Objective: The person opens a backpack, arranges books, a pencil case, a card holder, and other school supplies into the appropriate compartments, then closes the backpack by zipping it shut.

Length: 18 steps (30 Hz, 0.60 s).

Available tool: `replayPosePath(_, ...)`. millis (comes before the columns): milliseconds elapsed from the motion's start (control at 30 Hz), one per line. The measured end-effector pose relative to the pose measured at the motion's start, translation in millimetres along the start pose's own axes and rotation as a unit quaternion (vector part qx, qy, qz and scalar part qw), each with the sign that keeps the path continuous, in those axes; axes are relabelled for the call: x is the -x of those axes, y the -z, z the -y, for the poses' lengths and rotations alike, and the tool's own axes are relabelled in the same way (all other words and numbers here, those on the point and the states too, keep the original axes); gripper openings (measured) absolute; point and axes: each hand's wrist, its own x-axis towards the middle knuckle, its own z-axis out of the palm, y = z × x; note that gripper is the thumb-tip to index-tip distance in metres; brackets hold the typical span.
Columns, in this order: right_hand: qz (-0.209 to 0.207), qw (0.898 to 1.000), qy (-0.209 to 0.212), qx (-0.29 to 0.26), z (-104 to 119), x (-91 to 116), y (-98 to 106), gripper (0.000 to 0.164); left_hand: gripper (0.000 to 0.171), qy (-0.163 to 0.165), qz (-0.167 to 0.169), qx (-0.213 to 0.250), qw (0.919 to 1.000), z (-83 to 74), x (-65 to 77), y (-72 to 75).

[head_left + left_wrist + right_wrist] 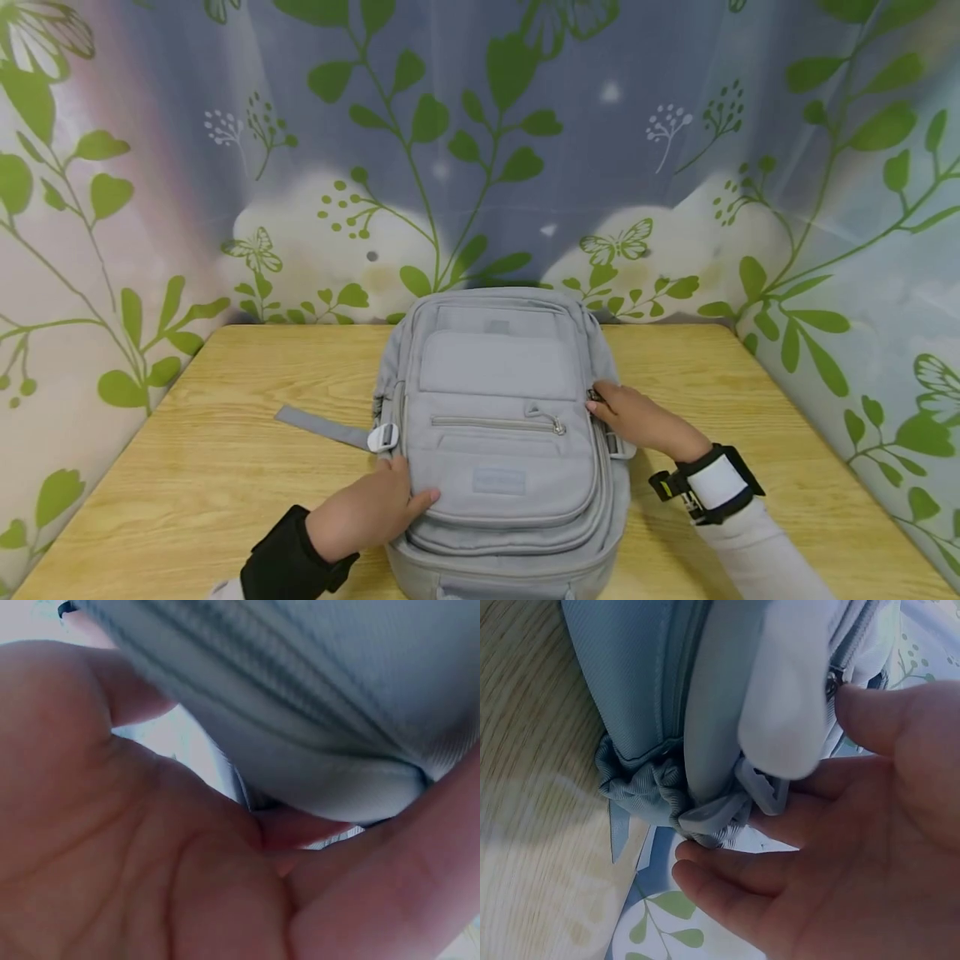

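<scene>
A light grey backpack (pixel 498 362) lies on its back, front panel up, top handle toward the near side. My left hand (pixel 367 508) grips its lower left edge, thumb over the front panel and fingers along the side; in the left wrist view the zipped seam (pixel 277 682) runs between thumb and fingers. At the right side, my right hand (pixel 641 417) pinches a zipper pull (pixel 832 684) between thumb and index finger. Its other fingers lie extended beside a grey plastic buckle (pixel 761 787) and a white tab (pixel 784 712). A short front zipper (pixel 495 424) crosses the panel.
The wooden table (pixel 247 367) bears the backpack. A loose grey strap (pixel 322 427) sticks out left from a white buckle (pixel 384 437). A leaf-print curtain (pixel 450 167) hangs behind and on both sides. Each wrist wears a black band (pixel 288 554).
</scene>
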Motion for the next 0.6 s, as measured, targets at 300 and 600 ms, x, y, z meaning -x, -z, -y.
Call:
replayPosePath(300,0.009,1.000,-0.006,-0.013,-7.5,-3.0,-0.8,0.044,0.075,0.005,-0.016,0.018,0.9997,1.4,-1.7,-7.0)
replayPosePath(600,-0.025,1.000,-0.016,-0.009,-11.6,-2.4,-2.8,0.053,0.071,-0.004,-0.002,0.043,0.9991,6.2,-1.9,3.4)
